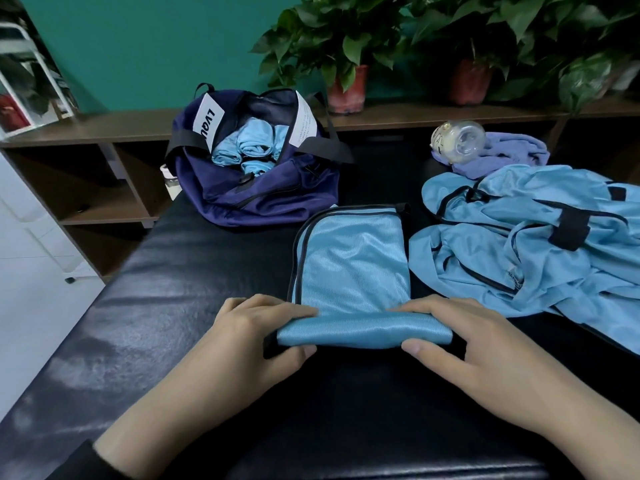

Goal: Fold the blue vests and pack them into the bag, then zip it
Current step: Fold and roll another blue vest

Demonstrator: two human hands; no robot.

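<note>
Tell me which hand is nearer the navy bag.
Left. The left hand grips the near-left end of the rolled vest, below the navy bag. The right hand grips the roll's other end, farther right.

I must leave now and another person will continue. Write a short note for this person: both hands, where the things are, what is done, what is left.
Left hand and right hand each grip one end of the rolled part of the vest, which is half rolled on the black table.
Done: several rolled vests lie in the open navy bag at the far end.
Left: finish this roll, pack it, fold the pile of loose vests on the right, then zip the bag.
</note>
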